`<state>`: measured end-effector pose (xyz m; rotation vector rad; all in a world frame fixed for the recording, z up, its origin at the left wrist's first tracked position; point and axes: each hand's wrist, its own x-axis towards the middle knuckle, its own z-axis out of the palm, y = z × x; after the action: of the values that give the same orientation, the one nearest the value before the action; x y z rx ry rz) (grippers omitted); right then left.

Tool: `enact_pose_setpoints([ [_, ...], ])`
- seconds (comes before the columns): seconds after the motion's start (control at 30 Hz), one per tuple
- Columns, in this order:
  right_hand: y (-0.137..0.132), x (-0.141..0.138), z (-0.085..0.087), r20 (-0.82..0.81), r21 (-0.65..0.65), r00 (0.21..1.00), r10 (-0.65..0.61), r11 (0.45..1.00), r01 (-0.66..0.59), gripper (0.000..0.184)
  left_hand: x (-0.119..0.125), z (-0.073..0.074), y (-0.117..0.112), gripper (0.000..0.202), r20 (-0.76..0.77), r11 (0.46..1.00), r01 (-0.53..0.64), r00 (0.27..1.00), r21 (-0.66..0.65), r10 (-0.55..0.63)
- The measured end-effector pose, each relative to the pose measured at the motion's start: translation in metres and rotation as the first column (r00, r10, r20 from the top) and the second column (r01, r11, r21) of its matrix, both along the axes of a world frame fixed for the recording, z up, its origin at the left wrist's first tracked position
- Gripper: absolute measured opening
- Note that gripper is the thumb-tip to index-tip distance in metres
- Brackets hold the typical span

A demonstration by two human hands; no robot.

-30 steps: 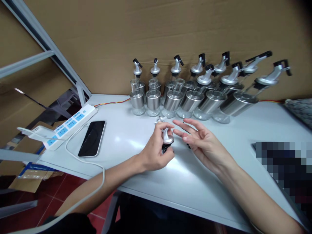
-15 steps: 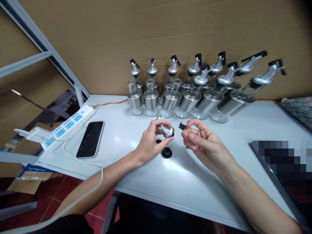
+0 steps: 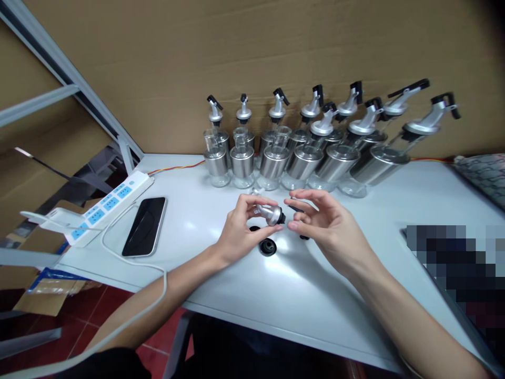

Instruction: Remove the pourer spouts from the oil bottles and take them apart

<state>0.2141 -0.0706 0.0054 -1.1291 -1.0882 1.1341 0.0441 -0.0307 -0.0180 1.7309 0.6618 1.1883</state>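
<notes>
My left hand [image 3: 232, 234] pinches a silver bottle pourer head [image 3: 271, 213] between thumb and fingers, its black stopper end turned right. Close by on the right, my right hand [image 3: 335, 229] has its thumb and fingertips curved towards that stopper end. A small black lever [image 3: 296, 208] shows between the right fingers, partly hidden by them. On the table below lies a round black stopper [image 3: 268, 247]. Another dark part [image 3: 254, 229] is half covered by my left hand, and a small black piece [image 3: 304, 237] sits under my right hand. Behind the left fingers a silvery part [image 3: 258, 191] shows.
Two rows of steel-and-glass bottles [image 3: 274, 162] stand along the cardboard wall [image 3: 197, 52], several topped with pourers. At left are a phone [image 3: 144, 226], a power strip [image 3: 106, 208] and a white cable [image 3: 163, 287] crossing my left arm. A dark, blurred-out object [image 3: 450, 273] lies at right.
My right hand has opened its thumb away from the fingers and come nearer the pourer head. The pourer head has turned so its black end points more to the right.
</notes>
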Motion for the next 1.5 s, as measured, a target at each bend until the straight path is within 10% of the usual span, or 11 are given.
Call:
enact_pose_setpoints([
  [0.23,0.0,-0.003,-0.001,0.221,-0.073,0.965,0.143,0.989,-0.13,0.029,-0.002,0.0,0.0,0.04,-0.065,0.989,-0.009,0.998,0.151,0.019],
  [1.0,-0.003,-0.006,0.003,0.122,-0.094,0.979,0.161,0.984,-0.15,0.023,-0.01,0.004,0.012,0.038,-0.265,0.781,0.131,0.963,0.61,0.046],
  [1.5,-0.016,-0.01,-0.002,0.522,0.315,0.849,-0.084,0.944,-0.101,0.004,-0.015,0.022,0.018,0.032,-0.279,0.907,0.246,0.948,0.341,-0.152],
])
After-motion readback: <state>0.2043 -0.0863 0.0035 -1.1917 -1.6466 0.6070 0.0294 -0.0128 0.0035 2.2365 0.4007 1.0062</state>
